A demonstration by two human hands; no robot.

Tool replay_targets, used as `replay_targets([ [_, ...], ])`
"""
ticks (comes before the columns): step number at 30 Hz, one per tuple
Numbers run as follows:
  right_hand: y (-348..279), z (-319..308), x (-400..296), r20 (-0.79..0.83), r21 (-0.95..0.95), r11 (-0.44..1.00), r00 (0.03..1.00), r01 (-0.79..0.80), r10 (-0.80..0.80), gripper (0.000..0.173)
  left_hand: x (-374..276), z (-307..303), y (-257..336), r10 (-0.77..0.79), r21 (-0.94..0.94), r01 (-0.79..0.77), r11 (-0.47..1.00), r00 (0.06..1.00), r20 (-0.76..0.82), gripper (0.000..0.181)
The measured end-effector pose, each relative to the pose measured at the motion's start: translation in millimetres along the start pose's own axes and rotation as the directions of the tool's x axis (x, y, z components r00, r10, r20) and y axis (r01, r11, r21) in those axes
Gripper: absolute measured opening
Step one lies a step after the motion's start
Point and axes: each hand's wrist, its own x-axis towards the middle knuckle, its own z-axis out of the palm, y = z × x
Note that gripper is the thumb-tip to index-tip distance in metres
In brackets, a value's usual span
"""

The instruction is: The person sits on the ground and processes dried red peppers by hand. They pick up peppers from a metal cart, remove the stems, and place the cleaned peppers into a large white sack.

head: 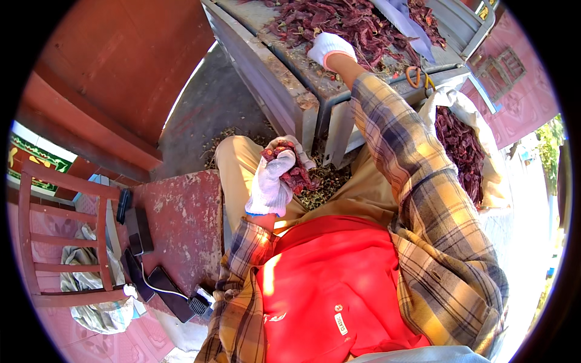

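My left hand (279,179), in a white knit glove with a blue cuff edge, is closed around a bunch of dried red chili peppers (299,177) above my lap. My right hand (332,47), gloved in white with a pink cuff edge, reaches to the near edge of a heap of dried red chilies (340,20) on a worn metal truck bed (313,84). Its fingers are turned away, so whether they grip anything is hidden. A strip of grey-purple cloth (406,27) lies over the heap.
An open white sack of dried chilies (460,154) stands at right. Orange and yellow hooks (414,77) hang at the bed's edge. At left, a worn red table (181,218) holds phones (170,292) and a cable, near a wooden chair (68,240). Dry plant scraps (324,190) lie below my lap.
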Motion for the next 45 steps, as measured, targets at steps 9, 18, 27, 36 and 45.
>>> replay_targets([
  [9, 24, -54, -52, -0.034, 0.343, 0.86, 0.92, 0.378, -0.391, 0.034, -2, -9, 4, 0.019, -0.102, -0.017, 0.995, 1.0, 0.02, 0.037],
  [18, 26, -37, -168, -0.003, 0.535, 0.554, 0.657, 0.638, -0.754, 0.021, 6, 6, 4, -0.085, -0.034, 0.084, 0.996, 0.996, -0.028, 0.036],
  [27, 15, -6, -200, -0.185, 0.427, 0.553, 0.668, 0.715, -0.72, 0.022, 12, 18, -4, -0.054, 0.076, 0.061, 0.995, 0.994, -0.09, 0.037],
  [36, 33, -10, -204, -0.223, 0.638, 0.42, 0.676, 0.646, -0.702, 0.032, 12, 21, -7, -0.096, 0.047, 0.104, 0.993, 0.986, -0.139, 0.028],
  [45, 25, -4, -210, -0.311, 0.424, 0.456, 0.599, 0.782, -0.738, 0.012, 7, 17, -10, -0.15, 0.016, 0.153, 0.988, 0.982, -0.117, 0.025],
])
